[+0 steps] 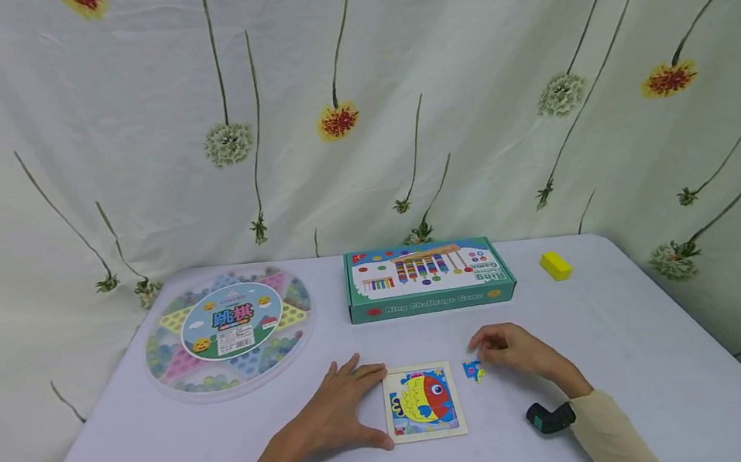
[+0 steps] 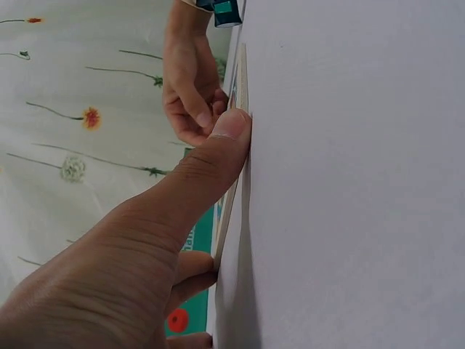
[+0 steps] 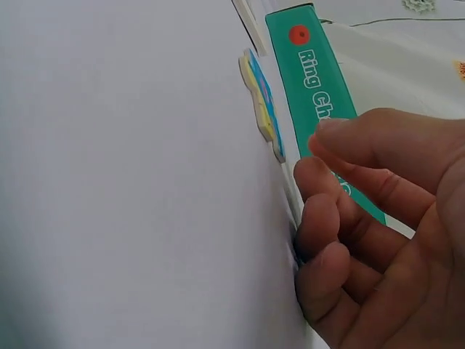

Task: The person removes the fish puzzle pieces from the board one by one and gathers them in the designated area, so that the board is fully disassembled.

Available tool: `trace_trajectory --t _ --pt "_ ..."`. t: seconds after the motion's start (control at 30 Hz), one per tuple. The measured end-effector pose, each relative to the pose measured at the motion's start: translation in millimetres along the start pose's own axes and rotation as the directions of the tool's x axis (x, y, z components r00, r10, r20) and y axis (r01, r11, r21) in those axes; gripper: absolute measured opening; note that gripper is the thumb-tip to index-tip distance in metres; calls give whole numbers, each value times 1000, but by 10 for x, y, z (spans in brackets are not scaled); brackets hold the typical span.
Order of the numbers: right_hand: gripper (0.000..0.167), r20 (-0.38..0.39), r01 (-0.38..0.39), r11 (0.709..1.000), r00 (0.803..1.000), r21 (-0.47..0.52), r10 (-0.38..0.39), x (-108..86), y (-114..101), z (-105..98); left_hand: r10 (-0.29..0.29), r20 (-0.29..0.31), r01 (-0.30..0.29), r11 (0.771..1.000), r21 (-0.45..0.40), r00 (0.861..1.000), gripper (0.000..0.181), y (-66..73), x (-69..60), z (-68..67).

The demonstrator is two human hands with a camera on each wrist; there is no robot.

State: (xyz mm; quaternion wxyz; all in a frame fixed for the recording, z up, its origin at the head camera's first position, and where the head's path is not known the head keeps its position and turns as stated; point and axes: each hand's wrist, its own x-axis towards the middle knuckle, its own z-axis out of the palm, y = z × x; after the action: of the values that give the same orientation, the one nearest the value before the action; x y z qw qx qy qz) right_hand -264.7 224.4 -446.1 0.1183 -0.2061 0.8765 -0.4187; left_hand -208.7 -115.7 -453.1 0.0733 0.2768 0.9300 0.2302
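Note:
A square wooden jigsaw puzzle (image 1: 424,402) with a red and yellow fish picture lies in the middle front of the table. My left hand (image 1: 341,410) holds it by its left side, thumb at the near corner and forefinger at the far one. In the left wrist view, the thumb (image 2: 196,171) lies against the frame's edge. One loose puzzle piece (image 1: 473,370), blue and yellow, rests on the cloth right of the frame. Beside it, my right hand (image 1: 516,348) is loosely curled with nothing between thumb and forefinger. Something thin and pale, partly hidden, lies by its fingers in the right wrist view.
A green Ring Challenge Game box (image 1: 429,279) lies behind the puzzle. At the back left is a round, clear Chinese checkers set (image 1: 232,331). A yellow block (image 1: 555,266) sits at the back right. A flowered curtain (image 1: 353,100) hangs behind the table.

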Motion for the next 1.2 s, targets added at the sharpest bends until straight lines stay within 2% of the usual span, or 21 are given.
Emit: trace_trajectory --t 0.1,0.23,0.37,0.6,0.8,0.93,1.2 --pt "17 -37 22 1000 999 13 -21 1 -30 27 -8 5 8 1000 7 1000 99 -3 6 10" --pt "20 -88 98 995 991 20 -96 31 -108 106 -10 10 10 1000 11 1000 99 2 11 19" --pt "23 -98 144 989 985 30 -140 84 -217 246 -12 11 12 1000 19 1000 100 8 18 22" --pt "28 0 171 980 985 99 -172 190 -395 494 -35 27 34 999 20 999 101 6 31 21" --pt "27 98 189 975 975 121 -201 279 -419 618 -34 22 34 999 14 999 102 -2 23 8" --pt "22 123 194 976 971 96 -205 308 -401 674 -27 15 27 1000 7 1000 102 -11 14 5" --pt "22 111 206 978 973 -24 -202 285 -413 716 -13 2 13 1000 18 1000 101 -14 20 22"
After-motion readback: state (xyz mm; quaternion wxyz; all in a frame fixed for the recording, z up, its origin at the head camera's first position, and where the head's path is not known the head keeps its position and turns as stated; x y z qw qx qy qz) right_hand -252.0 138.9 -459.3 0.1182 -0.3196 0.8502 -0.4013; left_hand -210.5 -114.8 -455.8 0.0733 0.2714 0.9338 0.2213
